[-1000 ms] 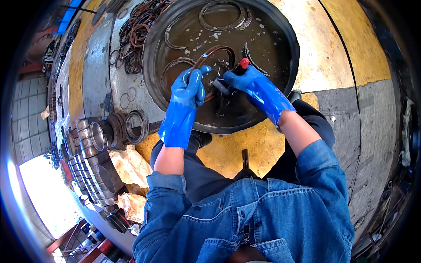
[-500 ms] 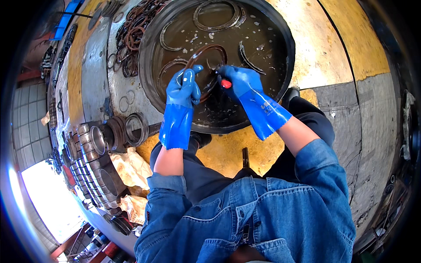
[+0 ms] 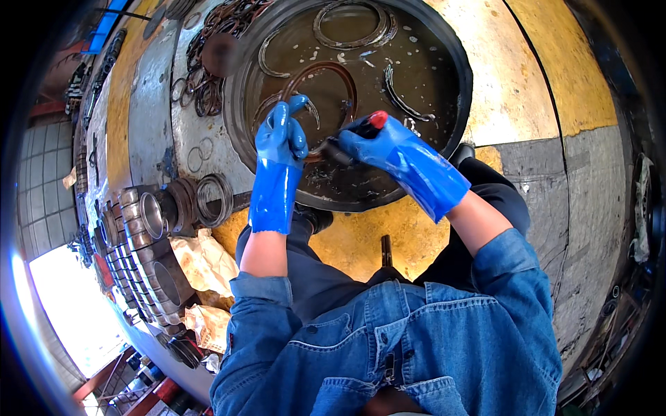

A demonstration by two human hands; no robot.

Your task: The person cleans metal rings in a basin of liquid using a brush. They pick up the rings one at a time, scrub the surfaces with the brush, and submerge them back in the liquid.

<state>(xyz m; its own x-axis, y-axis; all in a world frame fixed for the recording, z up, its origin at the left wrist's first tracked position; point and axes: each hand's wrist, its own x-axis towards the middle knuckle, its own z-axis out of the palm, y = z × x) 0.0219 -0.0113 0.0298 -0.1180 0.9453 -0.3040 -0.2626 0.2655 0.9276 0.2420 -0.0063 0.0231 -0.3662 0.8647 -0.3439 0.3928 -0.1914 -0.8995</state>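
My left hand (image 3: 283, 135), in a blue rubber glove, pinches a brown ring (image 3: 352, 90) at its left side. The ring is tilted above a wide black tub (image 3: 232, 118) of murky liquid. In my gloved right hand (image 3: 378, 142) is a dark brush-like tool with a red end (image 3: 378, 119). Its dark blurred head (image 3: 336, 152) is at the ring's lower edge; whether it touches I cannot tell. Several other rings lie in the liquid, among them a large ring (image 3: 319, 31) at the far side and a curved piece (image 3: 395, 90) to the right.
Left of the tub lies a pile of brown rings (image 3: 207, 90), with two thin rings (image 3: 201, 154) nearer me. Stacked metal cylinders (image 3: 132, 215) and crumpled brown paper (image 3: 205, 262) are at the left. My legs straddle the yellow floor (image 3: 354, 239) before the tub.
My right hand has turned and moved slightly right, with the tool's head now lower along the ring. My left hand has shifted slightly left. A blurred brown round spot now covers part of the ring pile.
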